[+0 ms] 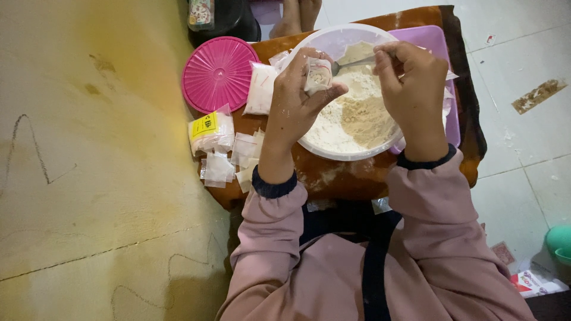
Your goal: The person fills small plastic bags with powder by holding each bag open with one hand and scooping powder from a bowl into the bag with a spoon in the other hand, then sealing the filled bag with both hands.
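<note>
My left hand [297,95] holds a small clear plastic bag [318,76] open above a white bowl [333,151]. The bowl holds white and tan powder [357,116]. My right hand [410,77] grips a metal spoon [351,63], and the spoon's bowl points into the mouth of the bag. Both hands hover over the bowl, which rests on a small brown wooden table [345,178]. Pink sleeves with dark cuffs cover my forearms.
A pink round lid [219,74] lies left of the bowl. Several small plastic bags [223,151] are scattered on the table's left side, one filled bag [260,89] near the lid. A purple tray [434,41] sits under the bowl's right. A yellowish wall is at left, white floor tiles at right.
</note>
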